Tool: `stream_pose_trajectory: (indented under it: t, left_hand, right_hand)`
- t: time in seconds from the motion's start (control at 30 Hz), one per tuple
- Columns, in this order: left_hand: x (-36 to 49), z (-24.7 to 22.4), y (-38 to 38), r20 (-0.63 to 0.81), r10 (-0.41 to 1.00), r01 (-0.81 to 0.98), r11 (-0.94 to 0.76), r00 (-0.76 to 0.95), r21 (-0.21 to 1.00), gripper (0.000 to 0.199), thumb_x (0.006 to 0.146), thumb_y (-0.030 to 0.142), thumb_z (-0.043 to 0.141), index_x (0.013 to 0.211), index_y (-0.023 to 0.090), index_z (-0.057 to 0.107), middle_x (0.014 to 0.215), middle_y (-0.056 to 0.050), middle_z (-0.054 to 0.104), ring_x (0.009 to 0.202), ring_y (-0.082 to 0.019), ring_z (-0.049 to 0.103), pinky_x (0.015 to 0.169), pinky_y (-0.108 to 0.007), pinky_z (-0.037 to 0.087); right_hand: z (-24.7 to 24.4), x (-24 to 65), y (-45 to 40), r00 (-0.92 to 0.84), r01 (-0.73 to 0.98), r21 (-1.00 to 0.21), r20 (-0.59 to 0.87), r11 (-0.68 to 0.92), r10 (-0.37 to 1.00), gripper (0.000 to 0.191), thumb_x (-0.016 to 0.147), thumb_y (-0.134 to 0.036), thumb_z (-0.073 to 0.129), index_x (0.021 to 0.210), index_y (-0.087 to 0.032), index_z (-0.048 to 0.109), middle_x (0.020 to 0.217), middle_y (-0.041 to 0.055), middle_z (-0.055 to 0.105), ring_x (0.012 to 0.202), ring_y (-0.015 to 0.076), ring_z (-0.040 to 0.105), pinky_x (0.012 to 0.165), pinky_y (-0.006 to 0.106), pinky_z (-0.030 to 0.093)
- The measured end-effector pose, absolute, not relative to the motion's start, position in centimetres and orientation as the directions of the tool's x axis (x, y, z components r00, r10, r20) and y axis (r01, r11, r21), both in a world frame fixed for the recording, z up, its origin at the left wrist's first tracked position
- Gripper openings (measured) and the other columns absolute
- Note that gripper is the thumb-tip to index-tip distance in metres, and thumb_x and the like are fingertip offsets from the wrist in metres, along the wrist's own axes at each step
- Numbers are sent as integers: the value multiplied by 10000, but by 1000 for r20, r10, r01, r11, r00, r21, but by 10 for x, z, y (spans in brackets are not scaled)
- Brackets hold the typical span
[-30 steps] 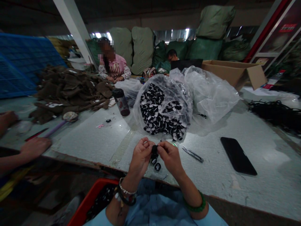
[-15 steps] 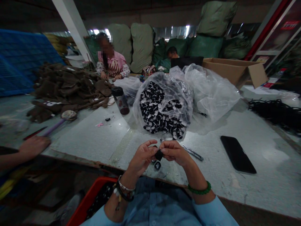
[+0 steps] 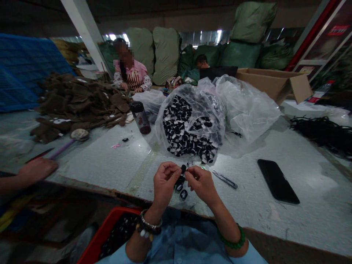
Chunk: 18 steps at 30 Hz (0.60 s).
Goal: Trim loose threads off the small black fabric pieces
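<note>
Workshop table (image 3: 253, 216) with one tiny black piece getting all the fuss

Counted what's lying around: one smartphone (image 3: 277, 179), one pair of thread snips (image 3: 225, 179), one dark tumbler (image 3: 141, 119), one red bin (image 3: 95, 236), and two people across the table. Single black fabric piece (image 3: 183, 169) is in hand, held up just above the tabletop, with at least two loose pieces (image 3: 183, 194) near it. Left hand (image 3: 166, 181) has it pinched between thumb and fingers. Right hand (image 3: 202, 183) has its fingertips right at the edge, but whether they're actually gripping it, no idea from here.

Clear plastic bag (image 3: 218, 121) is stuffed with black-and-white pieces (image 3: 177, 124), way too jumbled to count. One of the two people is mostly hidden behind a dark panel (image 3: 218, 72), and another co-worker's hand (image 3: 38, 170) comes in from the left, arm cut off.

Half a second ago the piece was lower, tipped toward the wearer; now it's farther up and upright. Phone and snips haven't budged.
</note>
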<state>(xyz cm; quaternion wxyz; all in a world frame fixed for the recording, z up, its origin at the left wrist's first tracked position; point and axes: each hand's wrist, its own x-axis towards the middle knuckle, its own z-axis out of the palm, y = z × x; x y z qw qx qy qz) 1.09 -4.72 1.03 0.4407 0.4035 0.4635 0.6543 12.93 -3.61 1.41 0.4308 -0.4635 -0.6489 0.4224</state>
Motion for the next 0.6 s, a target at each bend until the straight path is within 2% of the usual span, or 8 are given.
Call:
stream_pose_trajectory:
  t: [0.2, 0.4, 0.5, 0.6]
  left_hand:
    - [8, 0, -51, 137, 955, -119, -173, -263, 978, 219, 635, 186, 591, 823, 160, 481, 722, -13, 599, 698, -125, 572, 695, -263, 435]
    - [7, -1, -50, 114, 968, -148, -149, -226, 978, 190, 626, 192, 593, 791, 162, 503, 687, -4, 593, 656, -120, 568, 638, -238, 441]
    - [6, -1, -49, 95, 982, -164, -123, -165, 979, 168, 623, 193, 594, 762, 163, 505, 671, 2, 591, 635, -113, 562, 615, -227, 439]
    - [5, 1, -49, 71, 987, -144, -92, -147, 985, 188, 623, 199, 596, 784, 158, 509, 685, -4, 593, 656, -114, 559, 632, -230, 435]
  right_hand:
    - [12, 133, -30, -281, 122, -987, 67, 105, 957, 163, 734, -272, 449, 659, -153, 532, 523, -17, 533, 379, 73, 479, 324, 168, 401]
    - [11, 141, -27, -431, 122, -989, 24, 85, 902, 171, 736, -248, 432, 655, -146, 543, 521, -20, 536, 396, 80, 498, 341, 174, 399]
    - [11, 140, -28, -420, 239, -955, 62, 176, 905, 163, 738, -191, 412, 641, -151, 538, 460, -36, 510, 375, 72, 472, 365, 164, 372]
    - [15, 138, -31, -342, 474, -797, 224, 373, 913, 161, 719, -134, 419, 601, -157, 526, 472, -30, 505, 428, 77, 464, 441, 178, 348]
